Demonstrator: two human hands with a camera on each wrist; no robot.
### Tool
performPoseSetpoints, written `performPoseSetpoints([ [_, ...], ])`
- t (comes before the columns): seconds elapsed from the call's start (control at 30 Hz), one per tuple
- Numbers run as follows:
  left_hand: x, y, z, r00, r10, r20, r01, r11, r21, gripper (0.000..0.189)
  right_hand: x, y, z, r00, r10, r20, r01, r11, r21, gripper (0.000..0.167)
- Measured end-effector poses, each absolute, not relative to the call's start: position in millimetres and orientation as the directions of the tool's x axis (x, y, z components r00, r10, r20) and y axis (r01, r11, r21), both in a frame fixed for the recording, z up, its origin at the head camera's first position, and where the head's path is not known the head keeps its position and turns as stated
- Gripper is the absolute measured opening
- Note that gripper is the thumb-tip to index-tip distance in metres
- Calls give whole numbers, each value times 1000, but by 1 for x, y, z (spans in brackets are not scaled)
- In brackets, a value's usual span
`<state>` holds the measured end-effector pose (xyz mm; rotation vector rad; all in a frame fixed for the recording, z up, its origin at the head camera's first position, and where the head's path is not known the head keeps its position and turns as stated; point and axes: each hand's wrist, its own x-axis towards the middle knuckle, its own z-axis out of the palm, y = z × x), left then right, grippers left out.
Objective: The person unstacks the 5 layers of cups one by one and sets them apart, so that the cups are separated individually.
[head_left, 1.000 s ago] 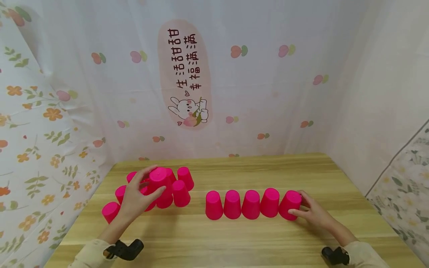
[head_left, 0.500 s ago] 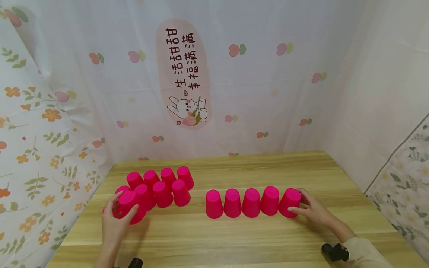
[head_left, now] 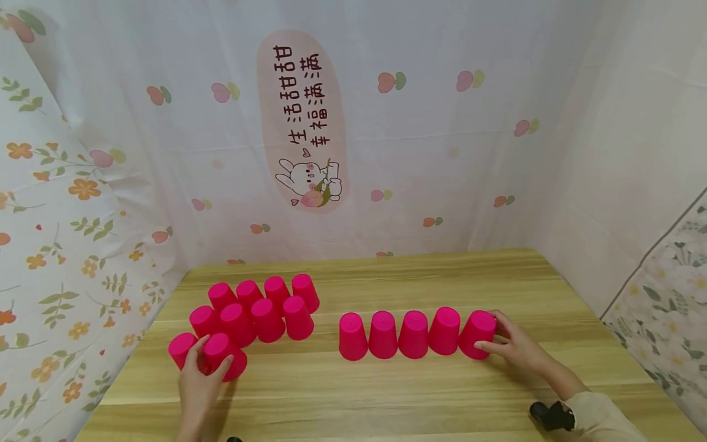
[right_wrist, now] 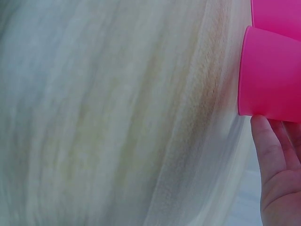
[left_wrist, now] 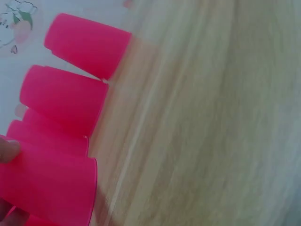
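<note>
My left hand (head_left: pixel 197 383) grips an upside-down bright pink plastic cup (head_left: pixel 226 359), thumb on its near right side and fingers on the left. That cup stands at the front of a cluster of matching cups, right beside the leftmost front cup (head_left: pixel 181 347). In the left wrist view the gripped cup (left_wrist: pixel 47 181) shows with a thumb across its side. On the right, my right hand (head_left: pixel 518 348) holds the end cup (head_left: pixel 478 334) of a straight row between thumb and fingers. The right wrist view shows a fingertip at that cup's (right_wrist: pixel 272 77) lower edge.
Several more upside-down cups (head_left: pixel 267 320) stand in two rows behind the left hand. The other cups of the right row (head_left: pixel 382 335) stand side by side. All are on a wood-grain table (head_left: pixel 353 405), with a patterned cloth (head_left: pixel 431 153) hanging behind it.
My left hand has carried its cup from above the back of the cluster forward and down to the front, beside the leftmost cup. The right hand stays on the end cup.
</note>
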<state>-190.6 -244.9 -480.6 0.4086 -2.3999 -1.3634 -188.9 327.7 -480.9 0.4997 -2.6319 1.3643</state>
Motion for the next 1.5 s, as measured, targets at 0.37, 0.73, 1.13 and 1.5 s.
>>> performPoseSetpoints([
  [0.37, -182, -235, -460, -919, -363, 152, -61, 515, 855, 63, -189, 329, -483, -926, -236, 294, -375, 517, -770, 48],
  [0.73, -179, -235, -440, -942, -283, 181, 0, 538, 843, 73, -190, 327, -483, -930, -237, 281, -364, 496, -788, 47],
  [1.13, -188, -198, -388, -916, -108, 386, 283, 508, 813, 67, -189, 327, -482, -930, -238, 279, -363, 486, -795, 46],
  [1.5, -208, -118, -398, -868, 143, 475, 494, 318, 809, 61, -188, 326, -483, -931, -238, 276, -360, 487, -796, 46],
])
